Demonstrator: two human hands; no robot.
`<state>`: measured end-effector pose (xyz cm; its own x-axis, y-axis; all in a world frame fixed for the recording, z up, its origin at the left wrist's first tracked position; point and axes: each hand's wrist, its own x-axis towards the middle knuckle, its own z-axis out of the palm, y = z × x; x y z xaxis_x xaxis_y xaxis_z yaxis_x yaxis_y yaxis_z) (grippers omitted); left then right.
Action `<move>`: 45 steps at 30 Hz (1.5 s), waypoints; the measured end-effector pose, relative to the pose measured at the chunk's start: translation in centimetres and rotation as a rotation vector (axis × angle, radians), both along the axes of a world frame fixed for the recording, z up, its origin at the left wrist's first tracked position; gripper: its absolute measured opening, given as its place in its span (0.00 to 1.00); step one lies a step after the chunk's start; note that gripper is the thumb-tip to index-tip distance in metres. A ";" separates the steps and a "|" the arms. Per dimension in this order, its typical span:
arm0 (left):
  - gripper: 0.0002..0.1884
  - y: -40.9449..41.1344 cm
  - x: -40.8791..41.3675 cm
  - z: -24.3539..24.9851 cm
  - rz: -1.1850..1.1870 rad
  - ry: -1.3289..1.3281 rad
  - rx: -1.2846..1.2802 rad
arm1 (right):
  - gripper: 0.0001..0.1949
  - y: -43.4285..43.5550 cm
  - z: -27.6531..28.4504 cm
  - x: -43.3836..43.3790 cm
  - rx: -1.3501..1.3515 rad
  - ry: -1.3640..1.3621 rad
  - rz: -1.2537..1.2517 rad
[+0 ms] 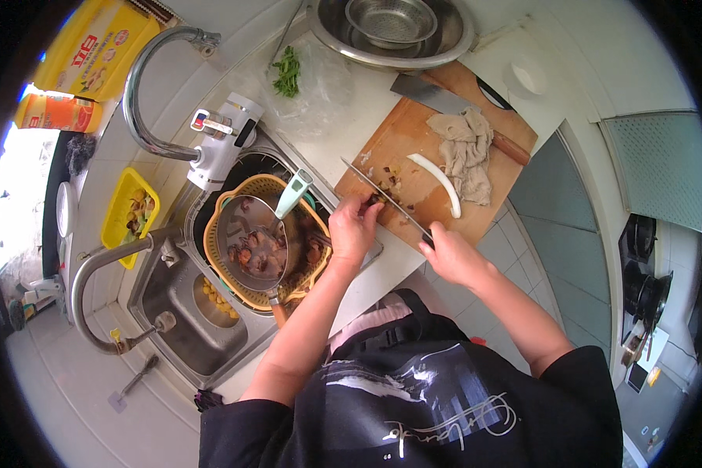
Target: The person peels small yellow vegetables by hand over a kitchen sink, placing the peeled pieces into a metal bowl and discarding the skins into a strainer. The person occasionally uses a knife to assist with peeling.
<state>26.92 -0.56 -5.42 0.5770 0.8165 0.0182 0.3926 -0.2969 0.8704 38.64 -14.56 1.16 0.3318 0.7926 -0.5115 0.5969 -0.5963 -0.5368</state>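
Observation:
My right hand [451, 251] is closed on the black handle of a narrow kitchen knife [386, 196], its blade pointing to the upper left over a wooden cutting board [395, 128]. At the blade's left side, my left hand [353, 225] pinches a small dark brown piece of food [377, 199] against the board's near edge. Small dark scraps [393, 175] lie beyond the blade. A curved white vegetable stalk [439, 180], a crumpled beige cloth [462, 152] and a cleaver [427, 93] with a wooden handle lie on the board, the cloth partly over the cleaver.
A saucepan [229, 231] with reddish-brown pieces in liquid rests on a yellow plastic basket [212, 245] over the sink [196, 360]. A peeler [293, 193] with a pale green handle lies across the pan. Steel bowls [456, 50], greens [287, 71] on a plastic bag and two faucets stand around.

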 end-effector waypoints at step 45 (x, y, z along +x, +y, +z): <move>0.16 -3.3 -3.7 4.6 0.096 -0.474 -0.301 | 0.18 4.2 3.4 -2.4 0.501 0.051 -0.121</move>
<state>23.19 -3.88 -0.86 0.4852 0.8743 0.0154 -0.0485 0.0094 0.9988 36.19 -10.31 4.53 0.4206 0.9021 -0.0965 0.5056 -0.3214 -0.8007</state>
